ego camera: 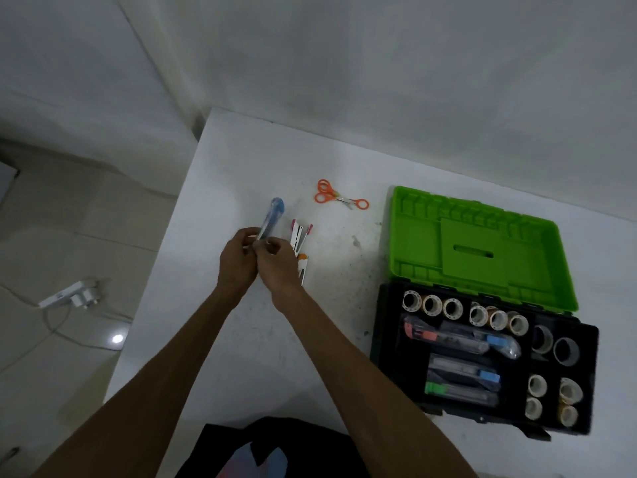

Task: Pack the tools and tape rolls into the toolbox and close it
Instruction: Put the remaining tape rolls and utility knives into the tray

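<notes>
My left hand (pixel 238 262) and my right hand (pixel 279 267) meet above the white table (pixel 241 339), both gripping the near end of a clear blue utility knife (pixel 272 215) that points away from me. Just right of it lie white-and-red tools (pixel 300 234), partly hidden by my right hand. Orange scissors (pixel 336 196) lie farther back. The black toolbox (pixel 389 322) stands open at the right with its green lid (pixel 482 250) tipped back. Inside are several tape rolls (pixel 453 308) and several clear-cased knives (pixel 462 339).
The table's left edge drops to a tiled floor where a white plug adapter (pixel 70 294) and its cable lie. A white wall runs behind the table. Dark clothing (pixel 272 446) shows at the bottom edge.
</notes>
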